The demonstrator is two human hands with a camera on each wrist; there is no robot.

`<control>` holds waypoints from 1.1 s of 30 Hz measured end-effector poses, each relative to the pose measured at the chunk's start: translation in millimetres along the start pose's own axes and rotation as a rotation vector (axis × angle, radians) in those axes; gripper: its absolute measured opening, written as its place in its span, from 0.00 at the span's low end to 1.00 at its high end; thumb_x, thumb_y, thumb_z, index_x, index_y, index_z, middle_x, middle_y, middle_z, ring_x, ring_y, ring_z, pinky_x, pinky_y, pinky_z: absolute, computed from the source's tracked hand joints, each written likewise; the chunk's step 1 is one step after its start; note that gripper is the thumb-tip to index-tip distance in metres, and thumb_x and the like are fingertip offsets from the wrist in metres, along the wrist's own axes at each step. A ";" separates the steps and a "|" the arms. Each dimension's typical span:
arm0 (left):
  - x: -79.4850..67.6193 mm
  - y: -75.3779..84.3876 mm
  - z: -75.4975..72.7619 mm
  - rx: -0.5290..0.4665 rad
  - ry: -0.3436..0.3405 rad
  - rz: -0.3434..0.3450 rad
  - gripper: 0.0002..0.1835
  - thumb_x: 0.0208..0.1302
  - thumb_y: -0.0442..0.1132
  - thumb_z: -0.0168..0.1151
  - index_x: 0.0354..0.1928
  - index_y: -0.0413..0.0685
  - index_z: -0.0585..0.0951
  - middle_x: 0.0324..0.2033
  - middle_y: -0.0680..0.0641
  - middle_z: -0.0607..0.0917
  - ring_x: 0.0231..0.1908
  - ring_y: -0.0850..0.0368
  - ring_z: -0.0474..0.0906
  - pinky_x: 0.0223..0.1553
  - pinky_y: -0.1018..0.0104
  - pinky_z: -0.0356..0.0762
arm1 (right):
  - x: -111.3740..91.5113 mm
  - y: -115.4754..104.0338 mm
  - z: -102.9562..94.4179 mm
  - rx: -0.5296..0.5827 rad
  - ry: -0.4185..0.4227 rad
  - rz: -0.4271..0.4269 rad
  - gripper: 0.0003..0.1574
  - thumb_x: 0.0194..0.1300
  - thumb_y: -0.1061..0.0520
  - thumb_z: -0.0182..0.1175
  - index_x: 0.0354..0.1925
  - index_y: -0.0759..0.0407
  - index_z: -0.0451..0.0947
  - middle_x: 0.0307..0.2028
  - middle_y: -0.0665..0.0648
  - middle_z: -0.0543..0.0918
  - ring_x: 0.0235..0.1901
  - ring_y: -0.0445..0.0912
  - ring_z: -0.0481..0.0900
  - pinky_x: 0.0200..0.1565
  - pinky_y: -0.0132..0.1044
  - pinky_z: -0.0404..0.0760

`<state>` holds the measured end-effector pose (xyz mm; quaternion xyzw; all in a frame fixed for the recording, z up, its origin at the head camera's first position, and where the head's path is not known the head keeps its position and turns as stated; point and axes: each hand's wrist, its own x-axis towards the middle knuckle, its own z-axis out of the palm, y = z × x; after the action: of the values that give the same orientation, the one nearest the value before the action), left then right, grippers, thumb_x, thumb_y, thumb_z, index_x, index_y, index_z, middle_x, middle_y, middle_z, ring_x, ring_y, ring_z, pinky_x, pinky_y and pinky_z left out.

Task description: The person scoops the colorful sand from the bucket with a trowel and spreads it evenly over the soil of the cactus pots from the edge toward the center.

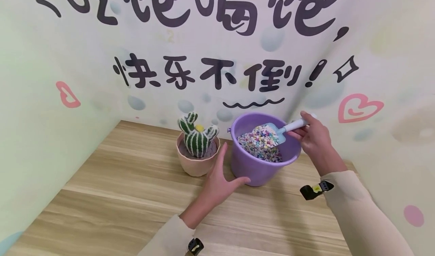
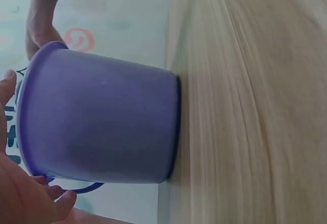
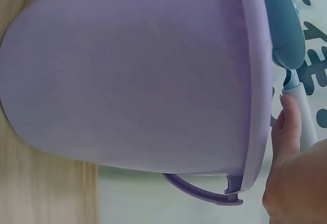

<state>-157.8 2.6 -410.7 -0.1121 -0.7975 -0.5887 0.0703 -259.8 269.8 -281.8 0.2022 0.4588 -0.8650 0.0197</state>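
Observation:
My right hand (image 1: 314,139) holds a small shovel by its white handle (image 1: 295,125), with the thumb laid along it in the right wrist view. Its light blue scoop (image 3: 286,27) is heaped with small multicoloured pebbles (image 1: 265,135) and is over the mouth of a purple bucket (image 1: 255,171). More such pebbles (image 1: 268,155) lie inside the bucket, which stands upright on the table. At the bucket's left side is my left hand (image 1: 217,186), fingers extended and thumb spread toward the bucket's front, holding nothing.
A potted toy-like cactus (image 1: 197,141) in a pink pot (image 1: 195,167) stands just left of the bucket, close to my left fingers. The wooden table (image 1: 112,195) meets a printed cloth wall (image 1: 153,97) behind. The bucket's purple handle (image 3: 204,193) hangs down its side.

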 end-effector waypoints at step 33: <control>-32.9 -2.9 -73.8 0.095 0.374 0.174 0.56 0.50 0.45 0.77 0.77 0.60 0.50 0.69 0.54 0.68 0.64 0.47 0.68 0.60 0.47 0.69 | -51.0 26.8 -16.0 0.281 -0.114 0.100 0.18 0.65 0.55 0.64 0.49 0.49 0.68 0.33 0.62 0.81 0.37 0.59 0.86 0.45 0.57 0.79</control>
<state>-128.3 -71.9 -399.4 -0.0660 -0.7848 -0.5525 0.2728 -201.8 259.4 -292.1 0.1761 0.3207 -0.9287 0.0604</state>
